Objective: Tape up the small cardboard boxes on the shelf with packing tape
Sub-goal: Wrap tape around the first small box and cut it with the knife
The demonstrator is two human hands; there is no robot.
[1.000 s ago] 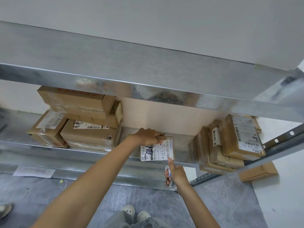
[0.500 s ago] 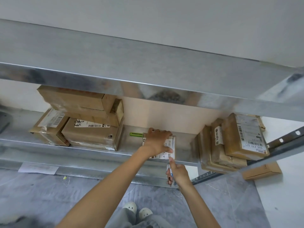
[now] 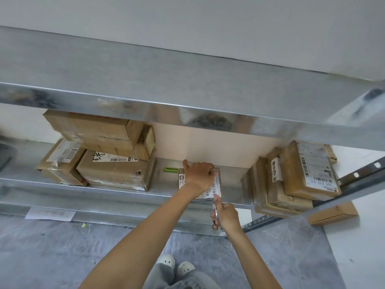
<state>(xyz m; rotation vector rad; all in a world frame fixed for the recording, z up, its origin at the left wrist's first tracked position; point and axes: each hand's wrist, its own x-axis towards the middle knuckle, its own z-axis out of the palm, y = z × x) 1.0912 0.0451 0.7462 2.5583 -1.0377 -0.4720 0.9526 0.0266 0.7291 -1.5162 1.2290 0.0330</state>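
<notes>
Standing beside the racking, I see the left hand (image 3: 198, 176) reaching in at the centre of the frame and clamped over the small box (image 3: 216, 185), fingers curled down over its far right edge and the thumb poking out toward the back wall. That box lies flat on the middle shelf (image 3: 125, 191), close to its front lip, with a white printed label facing up. It sits in the gap between two heaps of parcels, touching neither.

Just below it in the frame, the right hand (image 3: 226, 215) is closed round a thin blue-and-white tool (image 3: 215, 213). Whether it is a pen or a cutter I cannot tell. Its forefinger is stretched out, and the tip meets the near right corner of the box.

A little green object (image 3: 170, 170) lies on the shelf just behind the box, toward the wall.

At centre left a left stack of cartons (image 3: 116, 171) is piled several high, some with barcode labels. At centre right a right stack of flatter parcels (image 3: 291, 184) leans against itself, the top one showing a label with upside-down print.

An upper shelf (image 3: 187, 80) of bright metal crosses the top half of the frame. At lower right a flat carton (image 3: 333, 212) rests beneath the racking, and at lower left a sheet of paper (image 3: 50, 213) lies on the bottom ledge. The person's pale shoes (image 3: 175, 265) show on the grey floor at the bottom centre
</notes>
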